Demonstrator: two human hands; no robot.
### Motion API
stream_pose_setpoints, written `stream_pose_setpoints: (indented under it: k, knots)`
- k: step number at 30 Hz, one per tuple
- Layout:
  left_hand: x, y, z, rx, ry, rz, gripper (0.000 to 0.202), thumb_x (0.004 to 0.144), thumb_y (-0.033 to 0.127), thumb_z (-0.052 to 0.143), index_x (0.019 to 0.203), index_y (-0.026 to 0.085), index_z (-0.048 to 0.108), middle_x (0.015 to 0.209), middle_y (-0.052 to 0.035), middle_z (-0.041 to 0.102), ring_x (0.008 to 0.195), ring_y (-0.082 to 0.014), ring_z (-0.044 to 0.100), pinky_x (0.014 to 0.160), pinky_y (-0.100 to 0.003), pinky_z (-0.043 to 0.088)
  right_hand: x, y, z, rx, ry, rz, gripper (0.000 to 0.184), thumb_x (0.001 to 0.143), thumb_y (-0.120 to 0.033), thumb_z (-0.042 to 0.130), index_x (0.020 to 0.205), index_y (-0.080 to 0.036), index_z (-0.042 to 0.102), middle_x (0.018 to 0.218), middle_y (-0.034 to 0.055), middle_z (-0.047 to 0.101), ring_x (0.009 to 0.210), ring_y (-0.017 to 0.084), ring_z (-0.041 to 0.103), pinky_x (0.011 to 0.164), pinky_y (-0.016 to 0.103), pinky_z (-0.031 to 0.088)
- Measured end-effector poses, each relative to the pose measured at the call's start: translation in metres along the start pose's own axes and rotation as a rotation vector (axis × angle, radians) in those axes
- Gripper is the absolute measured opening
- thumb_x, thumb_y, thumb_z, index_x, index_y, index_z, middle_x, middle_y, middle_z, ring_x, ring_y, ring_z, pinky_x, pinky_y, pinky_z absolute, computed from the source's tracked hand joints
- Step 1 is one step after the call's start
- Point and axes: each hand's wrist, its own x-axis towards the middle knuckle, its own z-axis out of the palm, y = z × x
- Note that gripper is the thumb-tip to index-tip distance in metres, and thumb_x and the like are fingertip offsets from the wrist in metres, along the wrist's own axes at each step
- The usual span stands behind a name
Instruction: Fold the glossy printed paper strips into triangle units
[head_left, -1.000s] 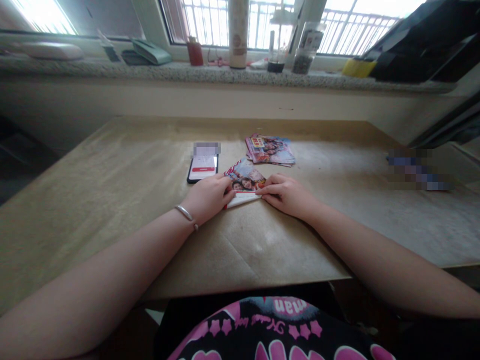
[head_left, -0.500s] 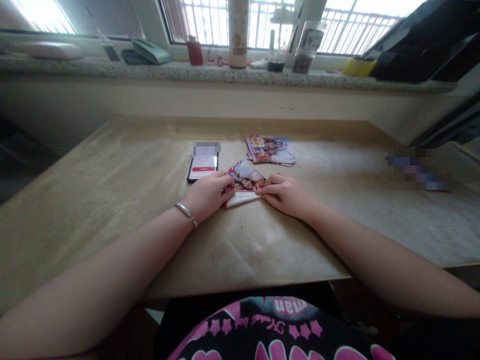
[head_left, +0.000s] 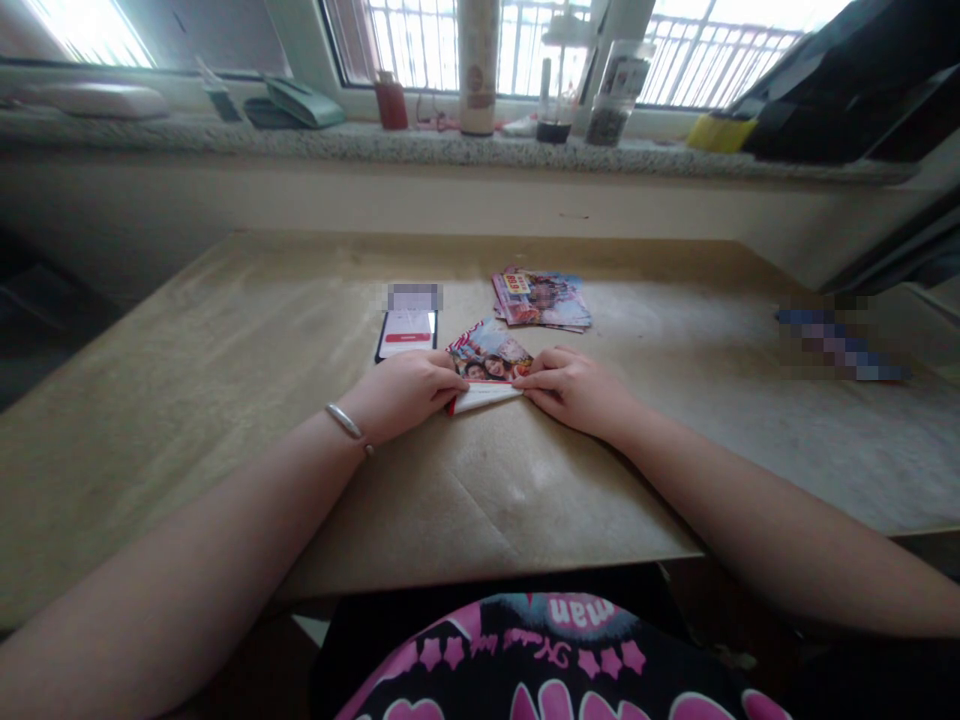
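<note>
- Bare hands (head_left: 406,390): 2
- Photo-printed glossy paper sheet (head_left: 495,362) with folded white edge: 1
- Stack of glossy pink-and-blue printed sheets (head_left: 553,300): 1; sheets overlap, number uncertain
- Black-edged rectangular phone (head_left: 409,328): 1
- Silver metal bangle (head_left: 343,420): 1
- Small red container (head_left: 391,104): 1
- Beige desk (head_left: 225,340): 1

Paper leaflet (head_left: 491,352), shiny metal bracelet (head_left: 343,420)

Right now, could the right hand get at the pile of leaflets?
Probably yes: the pile lies just beyond the right hand, with only tabletop showing between them. Its fingers are touching the folded leaflet, though, and would likely have to leave it first.
</note>
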Motion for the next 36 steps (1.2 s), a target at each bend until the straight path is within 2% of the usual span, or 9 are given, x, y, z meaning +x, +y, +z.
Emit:
stream_pose_setpoints:
  k: [5, 11, 24, 32, 36]
  knots:
    - [0.001, 0.001, 0.002, 0.003, 0.001, -0.009, 0.024, 0.092, 0.019, 0.052, 0.093, 0.022, 0.076, 0.090, -0.0040, 0.068, 0.078, -0.0152, 0.061, 0.072, -0.026, 0.045, 0.000, 0.000, 0.001, -0.002, 0.003, -0.007, 0.024, 0.092, -0.026, 0.055, 0.102, -0.021, 0.077, 0.092, 0.0091, 0.068, 0.085, 0.020, 0.060, 0.077, 0.033, 0.048]
    - [0.002, 0.003, 0.002, 0.002, 0.003, -0.007, 0.026, 0.089, 0.011, 0.050, 0.092, 0.019, 0.075, 0.092, -0.0054, 0.067, 0.082, -0.0171, 0.061, 0.075, -0.027, 0.046, 0.000, 0.000, 0.000, -0.002, -0.001, 0.001, 0.023, 0.091, -0.026, 0.056, 0.102, -0.022, 0.077, 0.092, 0.0091, 0.068, 0.085, 0.020, 0.060, 0.077, 0.033, 0.048]
    - [0.003, 0.007, -0.001, 0.057, -0.020, 0.017, 0.028, 0.090, 0.011, 0.047, 0.092, 0.018, 0.074, 0.089, -0.0055, 0.066, 0.081, -0.0172, 0.060, 0.074, -0.028, 0.046, 0.000, -0.003, -0.002, -0.071, -0.017, -0.008, 0.025, 0.093, -0.029, 0.055, 0.103, -0.024, 0.076, 0.093, 0.0078, 0.068, 0.084, 0.019, 0.060, 0.077, 0.031, 0.046]
    - [0.002, 0.019, 0.002, 0.117, 0.013, 0.023, 0.033, 0.098, 0.034, 0.042, 0.107, 0.021, 0.071, 0.089, -0.0073, 0.062, 0.083, -0.0185, 0.057, 0.074, -0.030, 0.046, -0.001, 0.001, 0.000, -0.027, 0.000, -0.010, 0.023, 0.092, -0.028, 0.056, 0.102, -0.024, 0.076, 0.092, 0.0078, 0.068, 0.084, 0.019, 0.060, 0.077, 0.032, 0.047]
    - [0.002, 0.021, 0.005, 0.126, 0.050, 0.049, 0.031, 0.097, 0.033, 0.044, 0.106, 0.021, 0.071, 0.090, -0.0074, 0.060, 0.083, -0.0180, 0.056, 0.076, -0.030, 0.047, 0.000, 0.003, 0.002, 0.031, 0.014, -0.005, 0.021, 0.091, -0.026, 0.058, 0.101, -0.023, 0.077, 0.091, 0.0079, 0.068, 0.083, 0.018, 0.060, 0.077, 0.032, 0.047]
